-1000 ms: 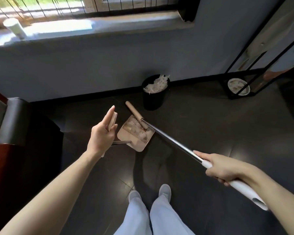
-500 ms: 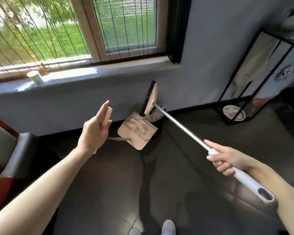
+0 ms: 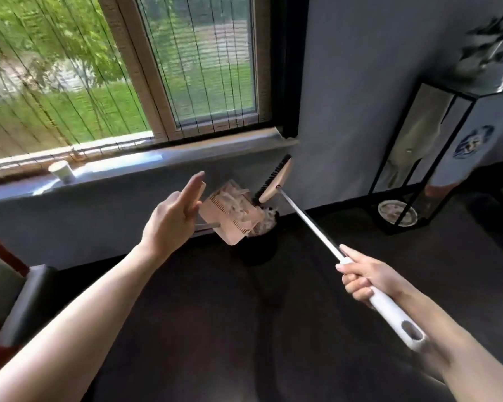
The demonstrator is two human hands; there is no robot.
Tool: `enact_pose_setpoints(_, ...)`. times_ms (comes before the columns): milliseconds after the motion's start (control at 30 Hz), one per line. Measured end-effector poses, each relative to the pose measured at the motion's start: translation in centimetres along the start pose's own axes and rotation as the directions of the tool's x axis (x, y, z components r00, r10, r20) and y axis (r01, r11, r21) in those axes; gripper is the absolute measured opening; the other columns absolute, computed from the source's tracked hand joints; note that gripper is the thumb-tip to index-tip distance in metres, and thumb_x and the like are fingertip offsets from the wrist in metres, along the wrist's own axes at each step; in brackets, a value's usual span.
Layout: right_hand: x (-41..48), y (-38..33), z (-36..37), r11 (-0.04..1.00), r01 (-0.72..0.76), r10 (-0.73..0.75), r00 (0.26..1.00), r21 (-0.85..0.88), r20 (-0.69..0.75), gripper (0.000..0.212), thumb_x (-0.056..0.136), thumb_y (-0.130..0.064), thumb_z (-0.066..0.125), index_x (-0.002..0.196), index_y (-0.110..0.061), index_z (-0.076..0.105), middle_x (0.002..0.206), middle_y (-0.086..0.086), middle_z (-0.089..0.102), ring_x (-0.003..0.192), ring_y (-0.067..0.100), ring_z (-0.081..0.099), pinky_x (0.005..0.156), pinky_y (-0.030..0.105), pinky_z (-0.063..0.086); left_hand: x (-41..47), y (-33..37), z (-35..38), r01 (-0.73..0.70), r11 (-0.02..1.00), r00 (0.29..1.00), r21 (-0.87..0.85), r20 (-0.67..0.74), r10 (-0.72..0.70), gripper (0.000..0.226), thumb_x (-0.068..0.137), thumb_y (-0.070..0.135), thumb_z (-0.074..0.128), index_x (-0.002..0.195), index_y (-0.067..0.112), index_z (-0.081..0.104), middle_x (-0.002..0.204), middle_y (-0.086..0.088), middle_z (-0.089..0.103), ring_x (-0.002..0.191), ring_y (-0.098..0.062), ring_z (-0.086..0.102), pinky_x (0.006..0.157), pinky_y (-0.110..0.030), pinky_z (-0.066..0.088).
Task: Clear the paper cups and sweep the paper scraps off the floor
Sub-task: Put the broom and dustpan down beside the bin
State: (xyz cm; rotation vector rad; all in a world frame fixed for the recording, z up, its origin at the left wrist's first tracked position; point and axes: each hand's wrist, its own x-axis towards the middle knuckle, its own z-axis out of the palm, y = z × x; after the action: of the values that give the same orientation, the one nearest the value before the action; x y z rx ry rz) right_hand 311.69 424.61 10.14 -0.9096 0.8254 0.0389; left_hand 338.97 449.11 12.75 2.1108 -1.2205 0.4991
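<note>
Beige plastic dustpan (image 3: 230, 220), at the centre of the frame, hangs in the air tipped on its side over a black bin (image 3: 259, 250) that stands on the dark floor (image 3: 244, 329) against the grey wall. White paper scraps (image 3: 238, 203) lie heaped in the pan, and more show at the bin's mouth just below its lower corner.

I judge that I am at the emptying step: the sweepings are gathered and are going into the bin. The next move calls for tipping the pan further with its lip kept over the bin's mouth, so that nothing drops back to the floor.

My left hand (image 3: 172, 221), left of centre, is raised with its back to me and fingers straight. It seems to pinch the pan's upright handle between fingers and thumb, though the hold itself is mostly hidden.

My right hand (image 3: 366, 278), lower right, is closed round the white grip of the broom (image 3: 311, 227). The shaft slants up to the broom head (image 3: 278, 178), which is off the floor and just beside the pan.

One paper cup (image 3: 61, 171) stands on the window sill (image 3: 201, 153), left of centre, not yet cleared.
</note>
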Motion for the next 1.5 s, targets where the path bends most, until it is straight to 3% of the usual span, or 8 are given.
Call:
enact_pose_setpoints(233,0.1,0.8,1.6,0.984,0.027,-0.025,1.0,0.174,-0.018,0.061,0.097,0.004,0.041,0.146,-0.031,0.033,0.05,0.003,0.035,0.027,0.002,0.031,0.024,0.011,0.024,2.7,0.3,5.1,-0.248,0.95,0.943,0.189,0.27,0.193,0.066,0.08,0.021,0.05,0.141,0.036,0.032,0.074,-0.006,0.054,0.04,-0.036,0.052,0.03,-0.035,0.043)
enact_pose_setpoints(400,0.6,0.9,2.8,0.977,0.067,-0.054,0.996,0.201,-0.066,0.064,0.097,0.005,0.041,0.148,-0.032,0.03,0.054,0.003,0.033,0.028,0.003,0.031,0.025,0.011,0.026,2.5,-0.7,9.6,-0.354,0.93,0.832,0.098,0.488,0.265,0.088,0.083,0.029,0.063,0.143,0.058,0.006,0.085,0.001,0.055,0.053,-0.032,0.061,0.04,-0.034,0.047)
enact_pose_setpoints(533,0.8,0.6,3.2,0.975,0.073,-0.054,0.994,0.211,-0.095,0.065,0.097,0.005,0.04,0.149,-0.033,0.028,0.055,0.003,0.032,0.028,0.003,0.031,0.025,0.011,0.026,3.7,1.1,10.2,0.017,0.997,0.726,-0.072,0.686,0.037,0.062,0.092,0.059,0.04,0.139,0.064,-0.002,0.095,0.006,0.059,0.088,-0.024,0.065,0.081,-0.031,0.049)
enact_pose_setpoints(633,0.9,0.6,3.6,0.971,0.084,-0.059,0.992,0.225,-0.114,0.066,0.097,0.005,0.041,0.149,-0.033,0.027,0.054,0.002,0.032,0.028,0.002,0.031,0.025,0.011,0.026,3.6,2.1,11.0,0.354,0.923,0.665,-0.153,0.735,-0.134,0.081,0.093,0.05,0.049,0.145,0.049,-0.013,0.07,0.002,0.06,0.059,-0.015,0.064,0.065,-0.026,0.051)
enact_pose_setpoints(733,1.0,0.3,4.0,0.968,0.092,-0.067,0.991,0.233,-0.114,0.066,0.097,0.004,0.041,0.15,-0.033,0.026,0.056,0.002,0.031,0.028,0.002,0.031,0.026,0.011,0.026,2.9,2.6,11.3,0.441,0.888,0.59,-0.134,0.789,-0.173,0.087,0.091,0.051,0.052,0.15,0.037,-0.01,0.066,-0.002,0.059,0.043,-0.014,0.056,0.046,-0.026,0.049)
enact_pose_setpoints(900,1.0,0.7,4.9,0.964,0.103,-0.077,0.99,0.245,-0.114,0.065,0.098,0.004,0.041,0.15,-0.033,0.025,0.059,0.002,0.03,0.029,0.002,0.031,0.026,0.012,0.026,1.8,2.9,11.9,0.128,0.976,0.64,0.175,0.738,-0.216,0.085,0.091,0.061,0.041,0.15,0.029,-0.011,0.103,-0.015,0.067,0.089,-0.031,0.066,0.075,-0.038,0.052)
enact_pose_setpoints(1200,0.2,1.6,4.5,0.942,0.093,-0.069,0.994,0.322,-0.086,0.058,0.098,0.002,0.041,0.144,-0.031,0.034,0.058,0.0,0.029,0.03,0.001,0.032,0.026,0.011,0.026,3.1,3.4,11.0,-0.186,0.942,0.749,0.281,0.661,-0.049,0.082,0.093,0.056,0.042,0.15,0.027,-0.01,0.104,-0.013,0.07,0.095,-0.039,0.065,0.078,-0.044,0.051)
enact_pose_setpoints(1500,-0.3,3.0,2.4,0.939,0.063,-0.043,0.997,0.337,-0.066,0.063,0.097,0.002,0.042,0.149,-0.032,0.029,0.056,0.001,0.031,0.031,0.002,0.032,0.026,0.013,0.028,4.8,3.7,10.4,-0.383,0.872,0.651,0.305,0.758,0.021,0.067,0.094,0.062,0.031,0.15,0.041,0.0,0.114,-0.007,0.064,0.101,-0.032,0.064,0.081,-0.039,0.05)
